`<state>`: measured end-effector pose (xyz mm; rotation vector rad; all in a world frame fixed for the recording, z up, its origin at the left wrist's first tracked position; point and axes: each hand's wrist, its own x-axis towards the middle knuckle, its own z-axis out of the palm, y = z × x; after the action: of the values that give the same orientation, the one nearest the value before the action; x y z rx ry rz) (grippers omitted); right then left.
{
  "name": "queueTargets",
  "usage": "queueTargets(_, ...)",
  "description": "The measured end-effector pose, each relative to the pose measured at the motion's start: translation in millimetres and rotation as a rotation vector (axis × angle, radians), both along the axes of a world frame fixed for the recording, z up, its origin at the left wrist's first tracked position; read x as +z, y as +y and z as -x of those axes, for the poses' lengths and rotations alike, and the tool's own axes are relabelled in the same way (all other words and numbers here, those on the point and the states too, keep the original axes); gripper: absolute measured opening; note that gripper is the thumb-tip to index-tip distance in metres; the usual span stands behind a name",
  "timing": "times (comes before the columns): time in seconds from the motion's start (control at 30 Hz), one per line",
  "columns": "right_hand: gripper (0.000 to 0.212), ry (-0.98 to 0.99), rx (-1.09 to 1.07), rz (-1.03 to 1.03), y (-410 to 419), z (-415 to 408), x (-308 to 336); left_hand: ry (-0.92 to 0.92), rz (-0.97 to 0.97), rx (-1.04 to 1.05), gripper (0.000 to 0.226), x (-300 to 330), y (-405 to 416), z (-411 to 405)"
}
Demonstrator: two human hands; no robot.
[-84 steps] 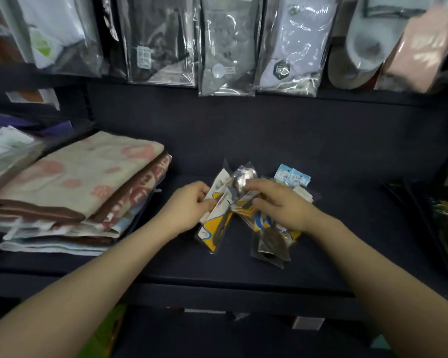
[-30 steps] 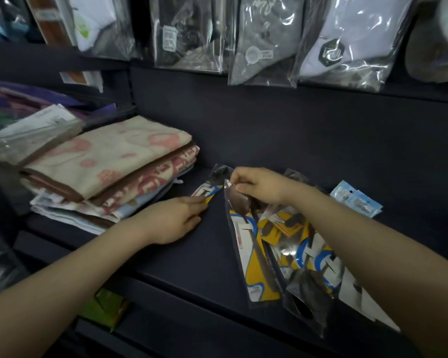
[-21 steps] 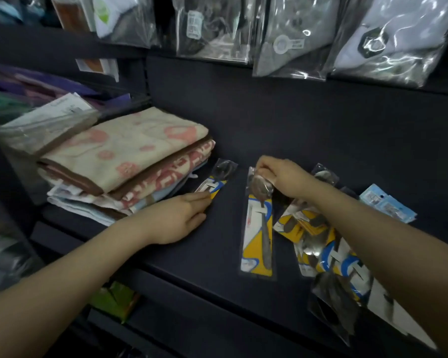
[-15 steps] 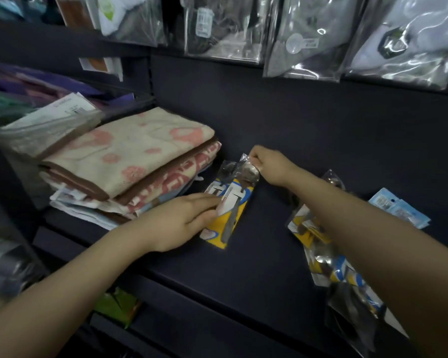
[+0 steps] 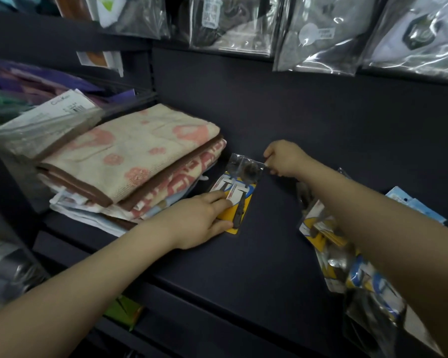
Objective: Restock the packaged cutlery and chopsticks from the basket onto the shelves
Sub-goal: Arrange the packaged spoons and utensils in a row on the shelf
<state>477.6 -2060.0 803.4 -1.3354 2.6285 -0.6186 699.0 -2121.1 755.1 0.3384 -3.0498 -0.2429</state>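
A small stack of cutlery packets (image 5: 239,192) lay on the shelf (image 5: 264,259), just beside the folded towels (image 5: 130,161) at nine o'clock. The left hand (image 5: 199,220) pressed it with straight fingers; the right hand (image 5: 285,158) pinched its top corner. More loose packets (image 5: 331,244) at three o'clock awaited arranging; no basket showed.

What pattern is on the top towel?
Cream with pink blotchy shapes and a brown edge; the top towel shows best in the head view.

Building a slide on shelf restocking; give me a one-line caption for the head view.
Left hand presses a cutlery packet flat on the dark shelf while the right hand pinches its top corner.
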Motion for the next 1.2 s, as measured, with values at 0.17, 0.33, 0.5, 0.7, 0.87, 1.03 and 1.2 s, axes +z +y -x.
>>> queueTargets(0.17, 0.024, 0.173, 0.056, -0.092, 62.3, 21.2, 13.7, 0.022, 0.039, -0.006, 0.055, -3.1, -4.0, 1.6)
queueTargets(0.33, 0.027, 0.118, 0.1, -0.195, 95.1, 30.8, 6.4, 0.021, 0.079, 0.032, 0.046, -2.3, -6.5, 8.7)
queueTargets(0.5, 0.016, -0.019, 0.116, -0.091, 94.2, 34.1, 2.6, 0.288, -0.051, -0.006, 0.063, 10.1, 10.1, 14.3)
queueTargets(0.7, 0.024, -0.165, 0.174, 0.161, 104.8, 38.9, 12.8, 0.31, -0.434, -0.052, 0.042, 24.1, 61.4, 27.8)
queueTargets(0.87, 0.028, -0.236, 0.166, 0.537, 113.1, 37.6, 27.3, 0.24, -0.607, -0.199, 0.029, 23.7, 102.2, 46.2)
queueTargets(1.03, 0.027, -0.299, 0.097, 0.828, 116.8, 32.4, 42.9, 0.386, -0.457, -0.187, 0.015, 34.5, 102.7, 49.4)
queueTargets(1.2, 0.024, -0.455, -0.021, 1.089, 111.5, 14.3, 56.1, 0.626, -0.609, 0.126, 0.03, 42.7, 81.1, 36.7)
